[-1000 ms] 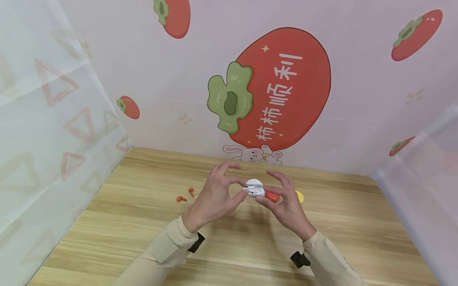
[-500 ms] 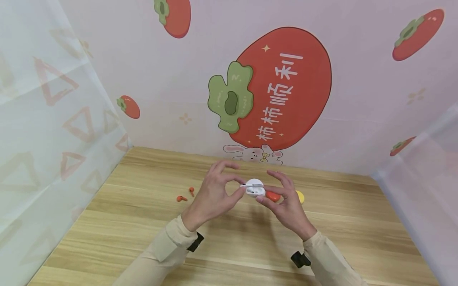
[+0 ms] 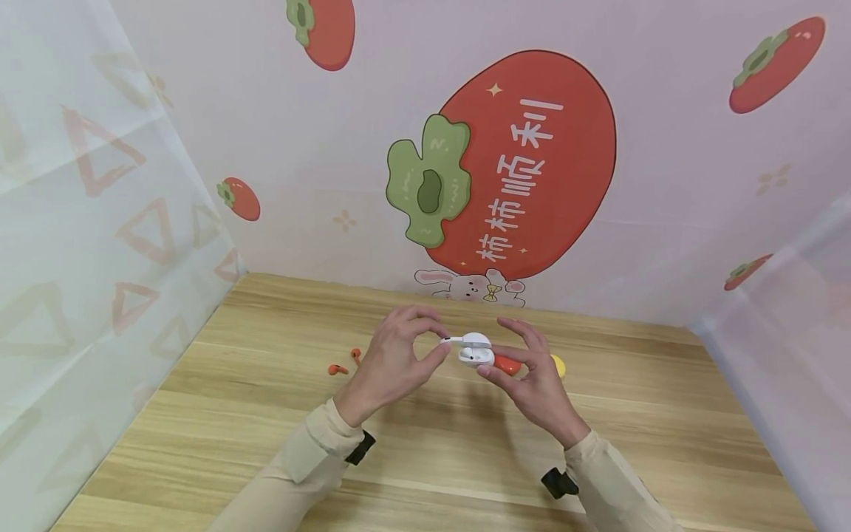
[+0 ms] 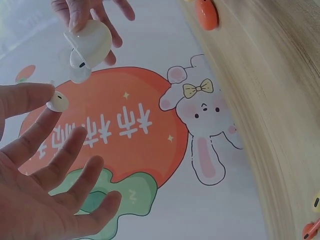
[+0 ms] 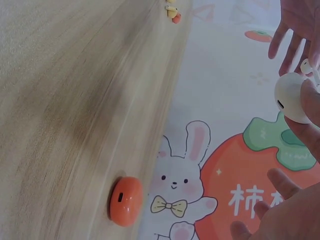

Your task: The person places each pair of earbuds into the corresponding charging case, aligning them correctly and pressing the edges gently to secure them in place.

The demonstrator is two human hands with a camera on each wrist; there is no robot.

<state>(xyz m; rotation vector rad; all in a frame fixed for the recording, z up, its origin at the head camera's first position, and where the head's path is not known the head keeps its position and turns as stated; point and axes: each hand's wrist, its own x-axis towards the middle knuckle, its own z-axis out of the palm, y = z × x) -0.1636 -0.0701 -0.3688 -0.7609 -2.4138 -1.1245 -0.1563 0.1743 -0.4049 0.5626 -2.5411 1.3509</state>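
White glossy plastic: the earbud case (image 3: 476,356) is up off the table (image 3: 425,480), its lid (image 3: 476,339) raised. The right hand (image 3: 535,380) grips its right end between thumb and index finger, the other fingers held away. The left hand (image 3: 397,355) pinches a white earbud (image 3: 454,340) between thumb and index finger, just left of the lid; its other fingers are spread. A second earbud (image 4: 80,71) shows its bulb at the case mouth.

Technique (my judgement): I would brace the case with the right hand and give the small motions to the left. Line the stem up with its slot, move along that line, avoid brushing the lid or second earbud. Light pinch; a hard squeeze could shoot the smooth bulb free.

Visibility: I cannot tell from my feeds whether the stem touches the lid; they overlap in the head view. Slot interior too small to read. The left wrist view's edge cuts off a yellow piece (image 4: 316,202). In the head view, right-hand fingers partly cover the orange case (image 3: 507,364) and the yellow object (image 3: 558,366); the latter I cannot identify.
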